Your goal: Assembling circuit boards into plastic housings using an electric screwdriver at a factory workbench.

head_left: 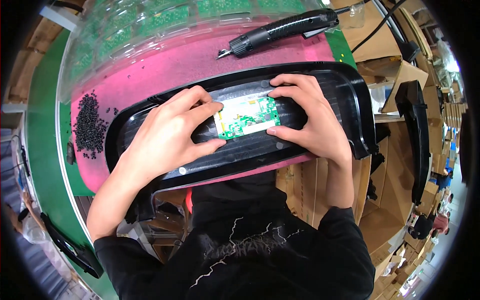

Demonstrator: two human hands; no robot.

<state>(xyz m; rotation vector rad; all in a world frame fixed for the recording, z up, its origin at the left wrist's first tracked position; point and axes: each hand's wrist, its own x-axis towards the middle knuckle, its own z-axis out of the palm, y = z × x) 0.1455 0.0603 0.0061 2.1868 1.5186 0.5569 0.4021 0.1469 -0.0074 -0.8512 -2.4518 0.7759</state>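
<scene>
A green circuit board (255, 121) with a white panel along it lies over the middle of a long black plastic housing (320, 145). My left hand (172, 127) holds the board's left end, its thumb near the lower corner and its forefinger at the upper one. At the other end, my right hand (312, 112) grips the board with thumb below and fingers above. The fingers hide the board's corners in part, and I cannot tell whether it rests on the housing floor. The housing sits on a pink mat (200, 55).
A black electric screwdriver (280, 32) lies beyond the housing, its bit pointing left. Small black screws (90, 125) are heaped on the mat's left. Clear plastic trays (125, 37) with green boards stand at the back. Cardboard boxes (385, 200) and another black plastic part (415, 140) are at right.
</scene>
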